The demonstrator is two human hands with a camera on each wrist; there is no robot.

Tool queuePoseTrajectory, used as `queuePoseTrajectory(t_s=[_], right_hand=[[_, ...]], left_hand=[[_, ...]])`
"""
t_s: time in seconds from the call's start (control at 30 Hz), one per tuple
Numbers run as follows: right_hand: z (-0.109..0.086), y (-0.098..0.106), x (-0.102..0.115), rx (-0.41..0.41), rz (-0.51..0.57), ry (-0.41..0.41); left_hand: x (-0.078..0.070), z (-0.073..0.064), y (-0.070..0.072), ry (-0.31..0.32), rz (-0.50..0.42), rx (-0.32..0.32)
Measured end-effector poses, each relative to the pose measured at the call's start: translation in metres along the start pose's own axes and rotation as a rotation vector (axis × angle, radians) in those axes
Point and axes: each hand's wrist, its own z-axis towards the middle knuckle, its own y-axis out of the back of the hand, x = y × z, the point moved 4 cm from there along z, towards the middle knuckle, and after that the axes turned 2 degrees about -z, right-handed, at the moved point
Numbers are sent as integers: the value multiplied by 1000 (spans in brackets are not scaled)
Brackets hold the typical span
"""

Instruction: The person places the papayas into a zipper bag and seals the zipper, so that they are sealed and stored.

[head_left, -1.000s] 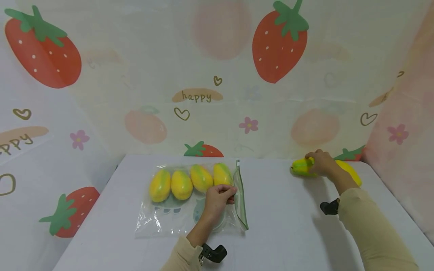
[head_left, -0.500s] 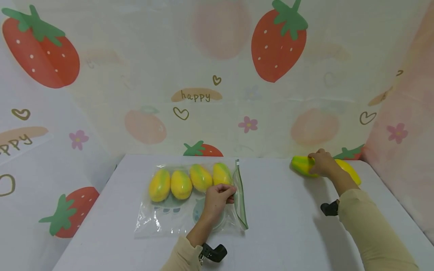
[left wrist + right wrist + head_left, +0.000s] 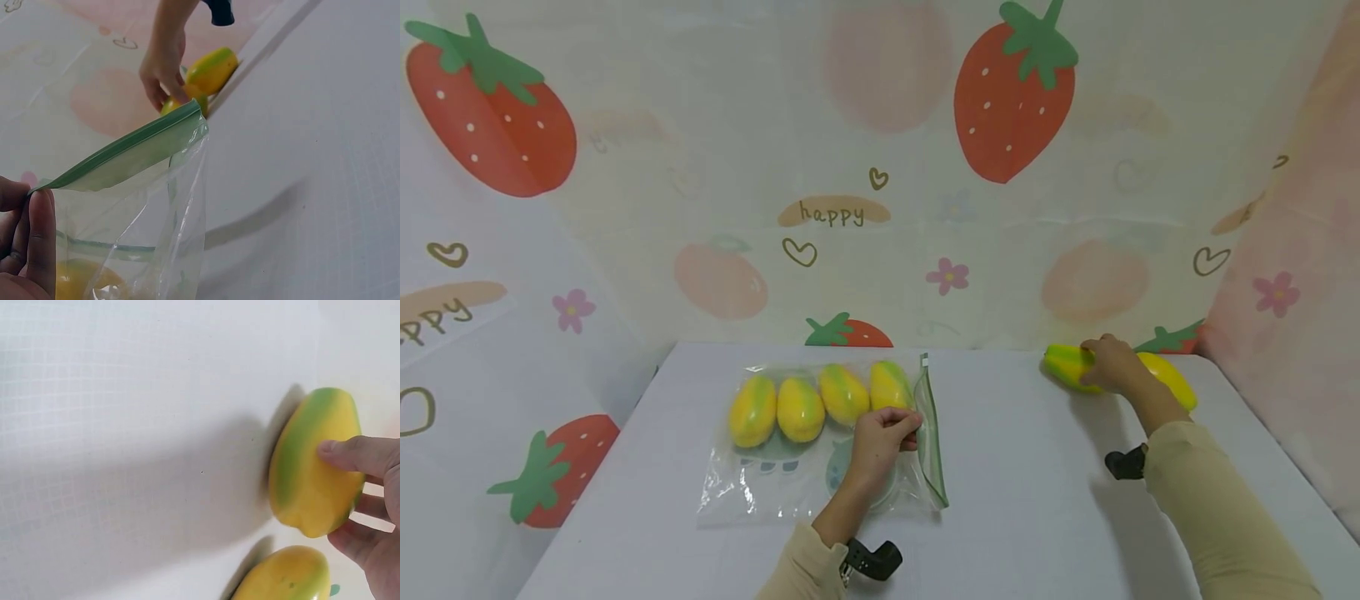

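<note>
My left hand (image 3: 880,442) pinches the green-edged mouth of a clear zip bag (image 3: 722,492) between thumb and fingers. Inside the bag several yellow-and-green papayas (image 3: 801,410) lie in a row along its far side. In the left wrist view the green zip strip (image 3: 125,144) stretches away from the pinching fingers, with the mouth parted. Over at the back right, my right hand (image 3: 1116,364) grips another papaya (image 3: 312,469), thumb on top and fingers round its far side. One more papaya (image 3: 284,578) lies beside it, partly covered by the right wrist in the head view.
A white table (image 3: 1000,467) carries everything, and a strawberry-printed backdrop (image 3: 925,233) rises right behind its far edge. The held papaya is close to that edge. White tabletop separates the bag's mouth from the right-hand papayas.
The papaya in my right hand has turned slightly, showing more of its green side. My left hand and the bag have stayed in place.
</note>
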Motion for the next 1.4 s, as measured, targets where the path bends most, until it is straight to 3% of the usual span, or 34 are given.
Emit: queuePoseTrajectory(t_s=[0.23, 0.57, 1.1, 1.2, 1.4], right_hand=[[-5, -2, -8, -46, 68, -16], [-13, -5, -8, -97, 150, 27], [-48, -15, 28, -108, 279, 97], [-52, -16, 38, -109, 292, 120], [-56, -18, 53, -118, 326, 170]], left_hand=[[-3, -2, -2, 2, -42, 13], [-4, -1, -1, -5, -42, 10], [-5, -3, 1, 6, -30, 3], [-1, 1, 2, 11, -33, -1], [20, 17, 5, 14, -24, -3]])
